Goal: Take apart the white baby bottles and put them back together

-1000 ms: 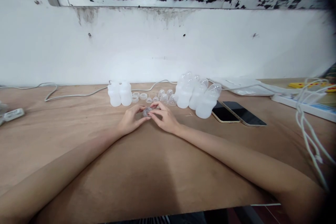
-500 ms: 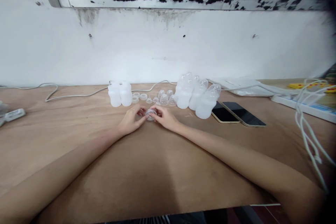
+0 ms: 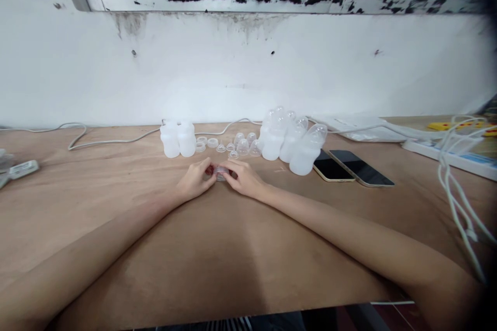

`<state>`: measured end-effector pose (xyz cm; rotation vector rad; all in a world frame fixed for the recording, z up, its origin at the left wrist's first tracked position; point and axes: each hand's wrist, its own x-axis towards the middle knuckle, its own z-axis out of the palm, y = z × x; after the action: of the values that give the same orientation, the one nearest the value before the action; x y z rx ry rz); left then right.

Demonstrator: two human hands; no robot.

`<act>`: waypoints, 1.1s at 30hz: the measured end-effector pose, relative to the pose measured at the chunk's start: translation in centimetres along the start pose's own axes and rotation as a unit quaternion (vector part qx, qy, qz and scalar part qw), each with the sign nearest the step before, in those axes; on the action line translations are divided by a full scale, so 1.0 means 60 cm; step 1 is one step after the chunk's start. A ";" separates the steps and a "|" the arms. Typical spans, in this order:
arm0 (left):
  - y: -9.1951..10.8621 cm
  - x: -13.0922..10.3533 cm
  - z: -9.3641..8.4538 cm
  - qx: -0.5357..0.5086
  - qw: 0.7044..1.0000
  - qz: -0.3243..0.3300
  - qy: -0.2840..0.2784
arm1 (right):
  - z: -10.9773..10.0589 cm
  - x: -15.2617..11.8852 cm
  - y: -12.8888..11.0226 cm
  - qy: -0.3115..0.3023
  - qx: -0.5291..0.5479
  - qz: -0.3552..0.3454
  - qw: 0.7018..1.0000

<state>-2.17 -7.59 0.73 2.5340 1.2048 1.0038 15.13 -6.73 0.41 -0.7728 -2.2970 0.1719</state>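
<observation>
Between my two hands is a small clear round plastic piece, low over the wooden table. My left hand pinches its left side, and the fingers of my right hand close on its right side. Just beyond lie translucent rings, small clear nipples and clear domed caps. Two white bottles without caps stand behind to the left. Several white bottles with clear domed caps are grouped to the right.
Two dark phones lie right of the capped bottles. A white power strip and looped white cables are at the far right. A plastic bag rests by the wall. A white plug lies far left.
The clear round piece has tilted and shifted slightly left and towards me. My right hand has moved a little left with it, its fingers now over the top.
</observation>
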 end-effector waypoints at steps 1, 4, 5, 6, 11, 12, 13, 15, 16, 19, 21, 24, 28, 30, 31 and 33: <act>0.000 0.000 0.000 0.000 1.000 0.001 -0.001 | 0.000 0.000 0.000 0.001 -0.004 0.000 1.000; 0.001 -0.001 0.001 0.003 1.000 0.001 0.001 | 0.002 0.001 0.000 0.005 -0.010 -0.002 1.000; 0.001 -0.001 0.002 0.003 1.000 -0.002 0.003 | 0.003 0.001 0.000 0.005 -0.011 -0.003 1.000; 0.001 -0.002 0.002 -0.001 1.000 -0.006 0.004 | 0.003 0.001 0.000 0.005 -0.013 -0.001 1.000; -0.003 -0.003 0.004 0.004 1.000 -0.023 -0.013 | 0.003 0.001 -0.001 -0.003 -0.034 0.012 0.999; -0.004 -0.003 0.005 0.019 0.999 -0.023 -0.017 | 0.003 0.001 -0.001 -0.007 -0.041 0.015 0.999; -0.004 -0.003 0.006 0.033 0.999 -0.021 -0.019 | 0.003 0.000 -0.002 -0.011 -0.050 0.021 0.998; -0.004 -0.004 0.007 0.055 0.998 -0.016 -0.022 | 0.003 0.000 -0.002 -0.016 -0.072 0.036 0.997; -0.004 -0.003 0.007 0.065 0.998 -0.014 -0.021 | 0.003 0.000 -0.003 -0.017 -0.083 0.043 0.995; 0.000 -0.003 0.008 0.092 0.995 -0.015 -0.021 | 0.005 0.001 -0.004 -0.019 -0.114 0.047 0.992; 0.002 -0.003 0.007 0.101 0.994 -0.019 -0.022 | 0.008 0.002 -0.004 -0.023 -0.131 0.045 0.990; 0.005 -0.003 0.005 0.102 0.994 -0.025 -0.019 | 0.012 0.005 -0.004 -0.032 -0.151 0.045 0.987; 0.006 -0.001 0.004 0.092 0.995 -0.036 -0.017 | 0.016 0.009 -0.005 -0.044 -0.169 0.051 0.983; 0.007 -0.001 0.004 0.086 0.995 -0.041 -0.020 | 0.016 0.010 -0.006 -0.044 -0.173 0.053 0.983; 0.006 -0.001 0.003 0.082 0.996 -0.042 -0.020 | 0.016 0.010 -0.006 -0.044 -0.171 0.050 0.983; 0.006 -0.001 0.003 0.075 0.996 -0.045 -0.015 | 0.015 0.010 -0.007 -0.040 -0.162 0.041 0.985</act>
<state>-1.86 -7.86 0.72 2.5683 1.4213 0.8820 14.02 -6.64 0.22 -1.0411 -2.4016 -0.1414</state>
